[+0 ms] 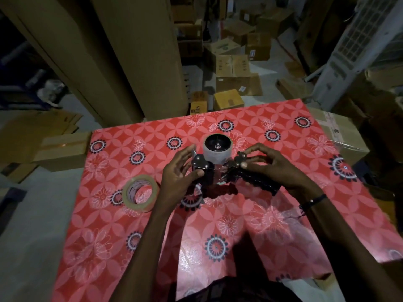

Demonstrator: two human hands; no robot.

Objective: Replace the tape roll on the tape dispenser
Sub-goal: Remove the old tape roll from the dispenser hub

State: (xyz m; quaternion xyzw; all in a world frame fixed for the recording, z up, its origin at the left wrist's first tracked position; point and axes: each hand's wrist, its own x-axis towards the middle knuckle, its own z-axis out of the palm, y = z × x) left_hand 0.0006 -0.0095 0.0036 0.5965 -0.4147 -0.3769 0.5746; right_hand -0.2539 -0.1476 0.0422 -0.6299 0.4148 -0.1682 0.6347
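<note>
A black hand-held tape dispenser (pixel 214 171) lies on its side on the red flowered table (pixel 283 236), near the middle. On its hub sits a pale, nearly used-up roll core (pixel 217 154), open end facing up. My left hand (pixel 178 173) grips the dispenser's front metal plate, thumb on its near side. My right hand (pixel 268 166) rests over the black handle, with thumb and fingers pinching the small black fitting beside the core. A full beige tape roll (pixel 139 192) lies flat on the table, left of my left hand, untouched.
The table's far edge lies just beyond the dispenser. Tall brown cardboard sheets (pixel 122 57) stand behind the table on the left. Several cardboard boxes (pixel 235 68) litter the floor behind. A box (pixel 63 149) stands by the table's left corner.
</note>
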